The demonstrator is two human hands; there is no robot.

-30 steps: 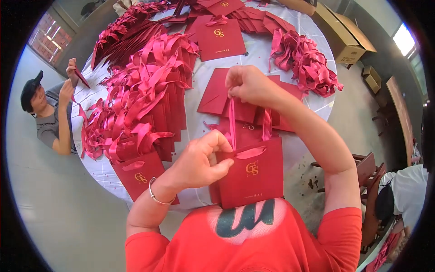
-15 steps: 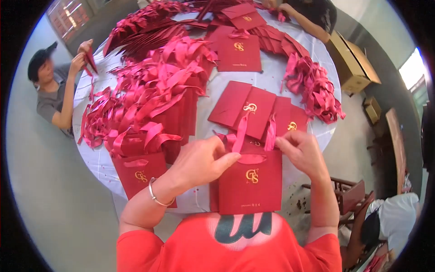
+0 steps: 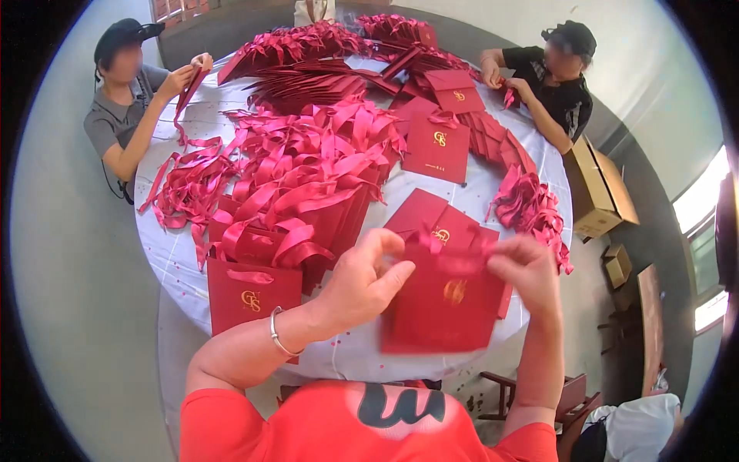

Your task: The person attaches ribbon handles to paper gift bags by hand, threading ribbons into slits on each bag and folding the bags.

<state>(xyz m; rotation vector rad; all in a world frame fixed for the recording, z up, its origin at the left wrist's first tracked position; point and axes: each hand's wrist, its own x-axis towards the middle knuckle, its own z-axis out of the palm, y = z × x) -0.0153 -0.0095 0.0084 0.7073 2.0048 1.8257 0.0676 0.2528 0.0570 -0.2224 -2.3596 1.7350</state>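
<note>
Between my hands is a red paper gift bag (image 3: 439, 312), tilted and blurred, with a gold emblem and a pink ribbon handle along its top. My left hand (image 3: 369, 273), fingers curled, grips its upper left side near the ribbon; the fingertips are partly hidden. At the upper right corner, the thumb and fingers of my right hand (image 3: 531, 269) pinch the bag by its ribbon. Just beyond lie overlapping red bags (image 3: 416, 212). Left of my left hand, another gift bag (image 3: 254, 296) leans against a thick row of bags topped with pink ribbons (image 3: 308, 169).
The round table has a white cloth (image 3: 173, 269). Loose pink ribbons (image 3: 531, 204) pile at its right side, and more bags (image 3: 308, 81) are fanned at the back. Two people (image 3: 127, 100) work across the table. Cardboard boxes (image 3: 600, 189) and wooden chairs (image 3: 570, 396) stand to the right.
The gift bag between my hands has tilted and shifted right, and its ribbon ends no longer stand up. Both hands moved with it. The view has shifted, showing more of the far side.
</note>
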